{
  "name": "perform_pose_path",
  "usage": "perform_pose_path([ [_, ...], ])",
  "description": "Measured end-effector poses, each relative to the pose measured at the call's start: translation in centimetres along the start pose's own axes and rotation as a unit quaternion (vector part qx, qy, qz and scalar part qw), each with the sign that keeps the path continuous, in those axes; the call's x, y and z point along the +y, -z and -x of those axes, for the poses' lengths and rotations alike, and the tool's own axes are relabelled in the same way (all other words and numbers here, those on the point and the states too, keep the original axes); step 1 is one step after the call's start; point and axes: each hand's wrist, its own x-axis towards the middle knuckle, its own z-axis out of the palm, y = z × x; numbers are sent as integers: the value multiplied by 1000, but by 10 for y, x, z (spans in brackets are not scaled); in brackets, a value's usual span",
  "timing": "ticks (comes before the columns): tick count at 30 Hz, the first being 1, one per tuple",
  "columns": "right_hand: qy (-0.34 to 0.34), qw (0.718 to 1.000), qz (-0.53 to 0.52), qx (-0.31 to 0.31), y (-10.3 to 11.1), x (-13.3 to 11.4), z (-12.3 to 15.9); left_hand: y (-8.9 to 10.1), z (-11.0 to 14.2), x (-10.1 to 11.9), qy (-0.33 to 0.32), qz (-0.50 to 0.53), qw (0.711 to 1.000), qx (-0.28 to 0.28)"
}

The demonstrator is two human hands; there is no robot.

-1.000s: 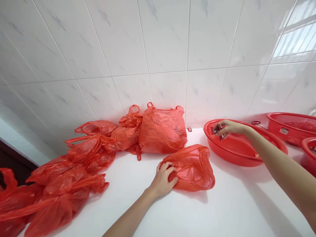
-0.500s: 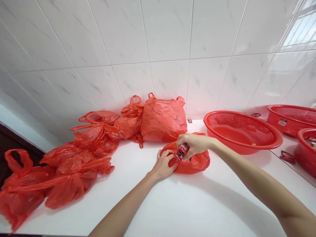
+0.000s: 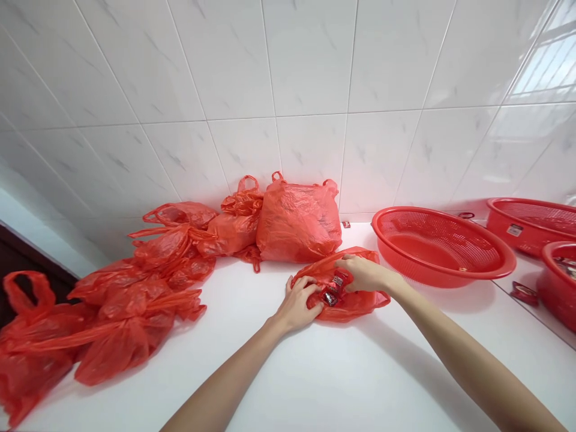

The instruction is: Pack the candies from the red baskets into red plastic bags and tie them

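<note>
A red plastic bag lies on the white tabletop with its mouth spread open upward. My left hand grips the near-left edge of this bag, its fingers curled over the rim. Over the bag's right side my right hand reaches into the mouth, with fingers apart. Small red wrapped packets with pale print sit in the bag beside my right fingertips. A dark shiny part of one packet shows close to my left fingers. Some right fingertips are hidden.
Several tied red bags are heaped on the left; a large full bag leans on the tiled wall. At right stand a red mesh basket, another basket and one holding packets. Loose packets lie nearby.
My right hand has lowered slightly into the bag and its fingers have loosened from the packets, which now rest inside. The bag's mouth is wider. My left hand has barely moved.
</note>
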Motion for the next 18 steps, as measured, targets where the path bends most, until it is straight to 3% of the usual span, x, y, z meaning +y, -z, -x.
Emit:
perform_pose_path([
  [11,17,997,-74,21,0,9,16,1,0,1,2,10,1000,9],
  [18,32,995,-92,19,-11,11,17,0,-3,22,-10,-14,995,96],
])
